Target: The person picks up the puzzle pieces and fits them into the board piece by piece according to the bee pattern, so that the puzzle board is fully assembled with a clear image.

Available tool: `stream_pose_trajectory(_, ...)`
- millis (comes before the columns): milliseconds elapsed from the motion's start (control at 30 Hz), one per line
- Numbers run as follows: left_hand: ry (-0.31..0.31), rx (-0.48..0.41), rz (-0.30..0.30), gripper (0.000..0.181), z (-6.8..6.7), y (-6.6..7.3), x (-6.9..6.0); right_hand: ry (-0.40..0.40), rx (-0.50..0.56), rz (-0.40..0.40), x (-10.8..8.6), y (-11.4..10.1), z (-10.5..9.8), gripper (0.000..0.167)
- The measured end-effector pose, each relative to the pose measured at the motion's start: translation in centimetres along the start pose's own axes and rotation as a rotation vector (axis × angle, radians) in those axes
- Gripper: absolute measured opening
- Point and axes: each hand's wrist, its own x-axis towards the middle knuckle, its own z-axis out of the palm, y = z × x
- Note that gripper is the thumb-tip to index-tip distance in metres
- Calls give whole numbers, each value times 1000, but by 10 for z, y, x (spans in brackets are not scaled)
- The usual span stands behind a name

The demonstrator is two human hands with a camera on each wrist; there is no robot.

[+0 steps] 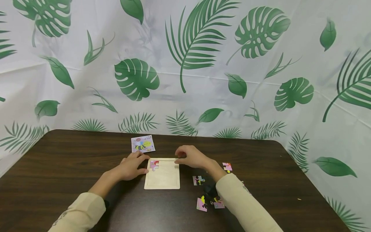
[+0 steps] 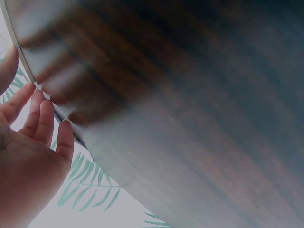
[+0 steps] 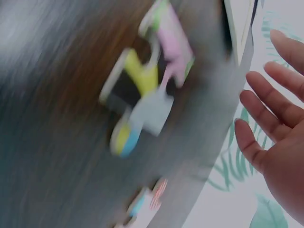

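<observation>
A square light-wood puzzle tray [image 1: 162,180] lies on the table, with one pink puzzle piece [image 1: 154,165] in its upper left corner. My left hand [image 1: 131,166] is at the tray's left side, thumb and forefinger against or very near its edge. In the left wrist view the fingers of the left hand [image 2: 38,128] are extended and hold nothing. Over the tray's upper right corner hovers my right hand [image 1: 191,157], its fingers loosely bent. From the right wrist view, the right hand [image 3: 278,114] has spread fingers and no piece in it.
Loose puzzle pieces lie right of the tray, among them a pink and yellow one [image 1: 202,204] and another [image 1: 198,180]; the right forearm hides part of the group. A picture card with a bee [image 1: 143,144] lies behind the tray. A leaf-patterned cloth [image 1: 185,96] hangs beyond the table.
</observation>
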Motion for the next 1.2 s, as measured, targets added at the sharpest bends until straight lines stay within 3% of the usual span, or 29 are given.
stream_pose_trajectory(300, -5, 0, -5, 42, 1, 0, 0, 21, -12, 12, -25, 29, -23, 27)
stream_pose_trajectory(500, -7, 6, -9, 42, 1, -1, 0, -38, -24, 86, -44, 47, -37, 25)
stream_pose_trajectory(800, -15, 3, -16, 42, 0, 1, 0, -126, -18, 135, -72, 61, -50, 17)
stream_pose_trajectory(1200, -13, 3, -6, 42, 0, 1, -1, -55, -90, 125, -88, 69, -43, 24)
